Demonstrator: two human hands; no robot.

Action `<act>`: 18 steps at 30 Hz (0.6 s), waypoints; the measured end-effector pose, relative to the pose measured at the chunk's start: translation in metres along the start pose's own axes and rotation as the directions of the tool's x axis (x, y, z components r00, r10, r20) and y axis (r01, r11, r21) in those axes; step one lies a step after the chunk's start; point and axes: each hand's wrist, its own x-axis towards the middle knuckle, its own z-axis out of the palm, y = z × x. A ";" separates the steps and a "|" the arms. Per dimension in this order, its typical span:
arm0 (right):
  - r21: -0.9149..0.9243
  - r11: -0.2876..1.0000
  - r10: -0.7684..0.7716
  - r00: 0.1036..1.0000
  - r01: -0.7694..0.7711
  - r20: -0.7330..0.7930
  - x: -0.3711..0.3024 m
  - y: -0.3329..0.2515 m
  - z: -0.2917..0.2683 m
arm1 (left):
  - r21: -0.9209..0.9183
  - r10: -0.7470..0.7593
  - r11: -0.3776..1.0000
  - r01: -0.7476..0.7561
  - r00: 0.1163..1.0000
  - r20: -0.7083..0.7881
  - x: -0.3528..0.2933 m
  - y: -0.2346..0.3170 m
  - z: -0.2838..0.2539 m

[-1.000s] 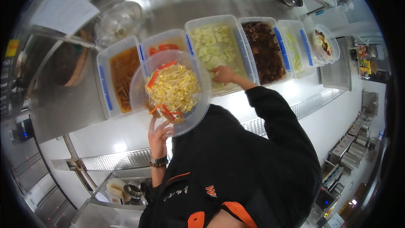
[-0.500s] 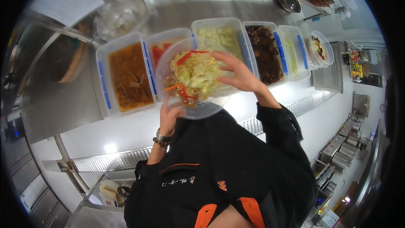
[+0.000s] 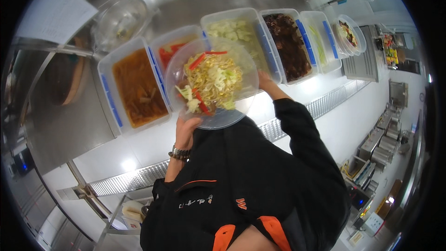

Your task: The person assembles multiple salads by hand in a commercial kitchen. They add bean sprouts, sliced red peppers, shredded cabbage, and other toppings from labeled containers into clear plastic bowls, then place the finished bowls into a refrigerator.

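Note:
My left hand [image 3: 186, 132] grips the near-left rim of a large clear plastic bowl [image 3: 220, 120], held in front of me over the containers. In the bowl lies a heap of yellowish bean sprouts [image 3: 217, 88] with pale cabbage pieces [image 3: 220, 75] and red pepper strips [image 3: 197, 60]. Close against the bowl's right edge is my right hand [image 3: 265, 81]; its fingers are hidden, so I cannot tell whether they hold anything. Partly behind the bowl stand a container of cut cabbage [image 3: 231, 29] and a container of red pepper [image 3: 168, 56].
On the left is a container of brown strips in liquid [image 3: 139, 88]. Right of the cabbage are dark wood ear fungus [image 3: 288, 49], a container with green strips [image 3: 320, 42] and a bowl of mixed food [image 3: 348, 35]. An empty clear bowl [image 3: 123, 18] sits at the back left.
My right hand has moved from over the food, fingers spread, to the bowl's right edge. The cabbage in the bowl lies differently, with some at the left side. My left hand keeps its hold.

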 end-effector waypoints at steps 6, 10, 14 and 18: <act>0.108 0.993 0.068 0.971 -0.045 -0.228 -0.026 -0.022 -0.111 | -0.118 0.013 0.993 -0.015 1.000 -0.015 0.004 -0.004 -0.004; 0.525 0.804 0.076 0.828 0.279 -0.556 -0.072 -0.047 -0.181 | -0.122 0.045 0.992 -0.039 0.998 0.051 0.003 0.001 0.004; 0.680 0.424 -0.318 0.802 0.598 -0.506 -0.107 -0.045 -0.205 | -0.047 0.048 0.998 -0.043 0.992 0.113 0.012 0.007 0.025; 0.634 0.746 0.017 0.946 0.204 -0.324 -0.070 0.074 -0.199 | -0.068 0.029 0.998 -0.018 0.985 0.169 0.018 0.003 0.060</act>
